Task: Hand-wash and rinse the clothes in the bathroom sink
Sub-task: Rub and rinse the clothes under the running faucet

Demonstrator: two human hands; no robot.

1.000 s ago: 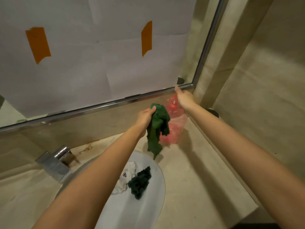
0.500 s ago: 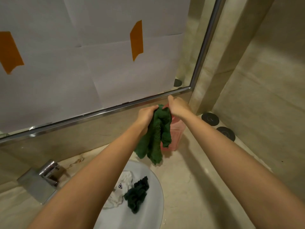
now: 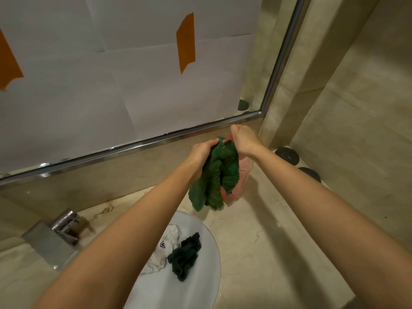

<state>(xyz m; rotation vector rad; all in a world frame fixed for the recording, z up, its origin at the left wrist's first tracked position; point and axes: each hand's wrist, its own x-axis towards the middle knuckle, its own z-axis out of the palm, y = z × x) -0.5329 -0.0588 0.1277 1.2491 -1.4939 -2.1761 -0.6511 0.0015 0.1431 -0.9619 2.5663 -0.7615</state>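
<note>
My left hand (image 3: 201, 152) grips a dark green cloth (image 3: 215, 181) by its upper edge and holds it up above the counter, in front of a pink pump bottle (image 3: 244, 172). My right hand (image 3: 244, 140) is curled over the top of that bottle, right against the cloth's upper edge. Most of the bottle is hidden behind the cloth. Below, the white sink (image 3: 200, 293) holds a white garment with a small dark print (image 3: 165, 248) and a crumpled dark green garment (image 3: 185, 257).
A chrome tap (image 3: 55, 235) stands at the sink's left. The marble counter (image 3: 267, 253) runs to the right wall, where two black round discs (image 3: 287, 155) lie. The mirror (image 3: 133, 85) behind is covered with white paper and orange tape.
My left hand brought the green cloth up against the bottle top, and my right hand came down onto the bottle. The view shifted slightly to the right.
</note>
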